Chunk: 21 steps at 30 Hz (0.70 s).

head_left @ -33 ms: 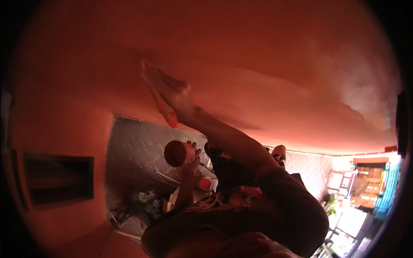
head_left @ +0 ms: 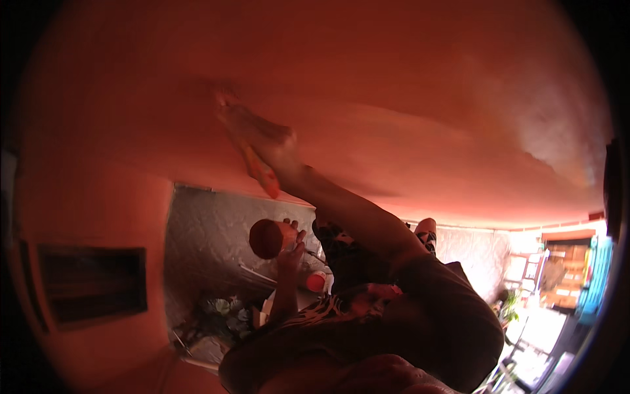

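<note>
My right hand (head_left: 272,141) is raised to the red-orange wall (head_left: 367,72), its fingers wrapped round a paintbrush (head_left: 268,180). The brush's orange handle end sticks out below the hand. Its far end is blurred and partly hidden where the fingers meet the wall. Lower down and to the left, my left hand (head_left: 293,243) grips a round orange tub (head_left: 266,239) from its right side. The tub's dark mouth faces me, but its contents are too dim to make out.
A small red-topped container (head_left: 316,282) stands below, beside my body. Leafy plants (head_left: 226,314) grow near the grey floor (head_left: 203,230). A dark recess (head_left: 92,282) is set into the left wall. Bright light and blue slats (head_left: 596,276) show at far right.
The paintbrush's handle end has swung slightly right and down, while my right hand stays at nearly the same place on the wall. My left hand still holds the tub.
</note>
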Each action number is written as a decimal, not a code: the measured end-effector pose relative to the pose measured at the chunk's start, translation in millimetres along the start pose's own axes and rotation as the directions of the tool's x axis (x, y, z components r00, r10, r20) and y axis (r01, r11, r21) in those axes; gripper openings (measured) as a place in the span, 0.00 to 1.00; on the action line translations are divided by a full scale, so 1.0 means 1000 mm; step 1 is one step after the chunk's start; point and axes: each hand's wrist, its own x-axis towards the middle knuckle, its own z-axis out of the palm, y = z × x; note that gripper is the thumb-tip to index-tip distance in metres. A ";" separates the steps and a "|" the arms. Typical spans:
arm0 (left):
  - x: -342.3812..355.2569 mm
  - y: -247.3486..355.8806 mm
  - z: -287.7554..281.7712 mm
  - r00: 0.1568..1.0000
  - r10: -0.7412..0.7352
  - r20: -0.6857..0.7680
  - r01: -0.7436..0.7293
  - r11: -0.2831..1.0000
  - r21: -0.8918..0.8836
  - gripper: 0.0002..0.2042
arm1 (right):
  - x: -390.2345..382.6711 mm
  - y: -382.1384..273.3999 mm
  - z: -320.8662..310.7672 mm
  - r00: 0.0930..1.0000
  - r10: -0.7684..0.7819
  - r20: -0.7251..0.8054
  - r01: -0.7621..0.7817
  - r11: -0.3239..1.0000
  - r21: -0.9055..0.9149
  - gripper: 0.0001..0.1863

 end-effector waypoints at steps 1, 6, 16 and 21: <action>-0.003 0.002 -0.002 1.000 -0.024 0.018 0.024 0.999 -0.021 0.30 | -0.007 0.007 -0.023 1.000 -0.009 0.003 0.010 0.997 -0.078 0.32; 0.015 -0.002 0.001 0.989 -0.091 0.119 0.087 0.996 0.035 0.30 | -0.060 0.025 -0.189 0.937 0.288 -0.197 -0.276 0.957 0.085 0.24; 0.041 0.001 0.002 0.940 -0.299 0.162 0.279 0.951 0.136 0.26 | -0.136 -0.034 -0.393 0.465 0.066 -0.883 -0.643 0.710 -0.285 0.22; 0.084 -0.034 0.016 0.903 -0.400 0.157 0.395 0.917 0.061 0.22 | -0.164 0.026 -0.388 0.610 -0.061 -0.790 -0.635 0.559 -0.533 0.16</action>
